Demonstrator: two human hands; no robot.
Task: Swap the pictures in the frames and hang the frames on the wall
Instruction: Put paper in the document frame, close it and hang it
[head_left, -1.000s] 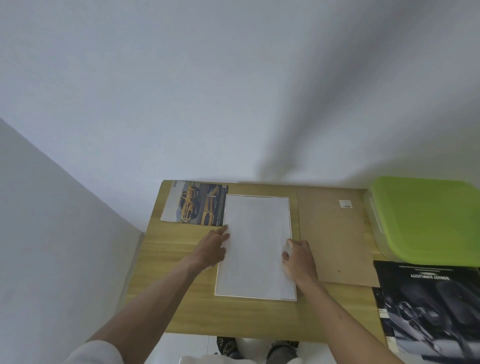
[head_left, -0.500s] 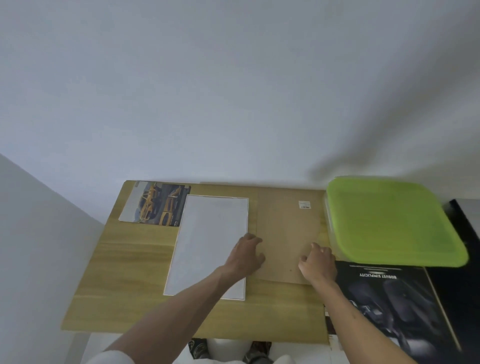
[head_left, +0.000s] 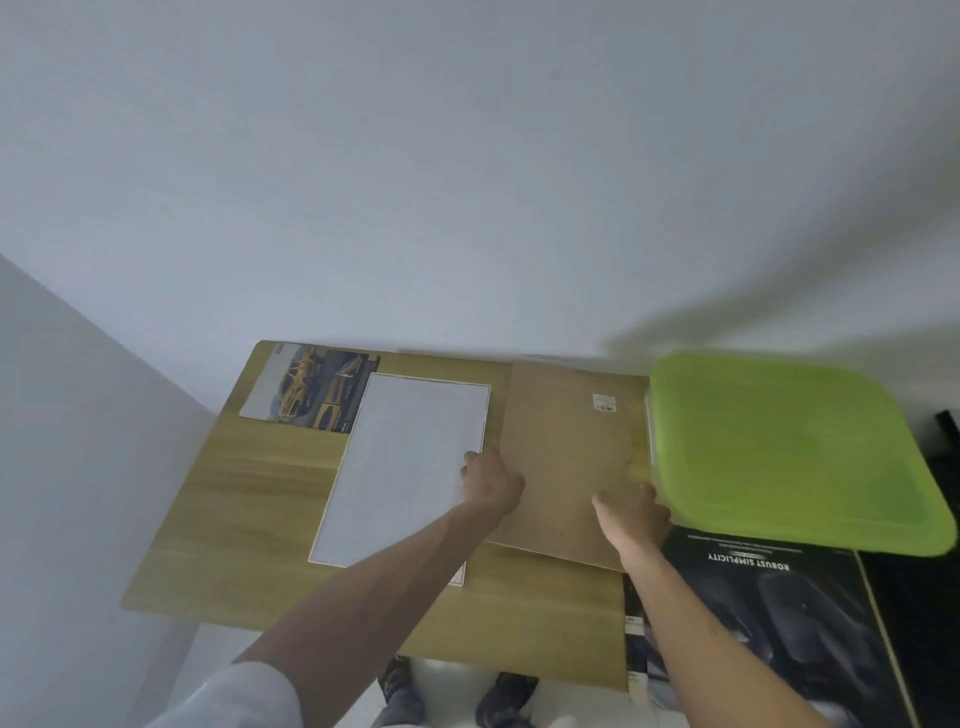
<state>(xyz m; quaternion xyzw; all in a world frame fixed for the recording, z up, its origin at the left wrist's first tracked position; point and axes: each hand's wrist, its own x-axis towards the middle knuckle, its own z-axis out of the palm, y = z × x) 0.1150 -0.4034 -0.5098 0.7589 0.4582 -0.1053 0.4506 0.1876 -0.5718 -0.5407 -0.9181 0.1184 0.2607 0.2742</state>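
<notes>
Both hands gripped the board (head_left: 561, 457) at table (head_left: 249, 519) centre — left hand (head_left: 491, 480) on its nine-o'clock edge, right hand (head_left: 634, 517) at five. A green lid (head_left: 789, 447) crowded three o'clock — white sheet (head_left: 400, 467) and car picture (head_left: 311, 395) lay at nine.

Soft daylight, motion blur, wide-angle warp
</notes>
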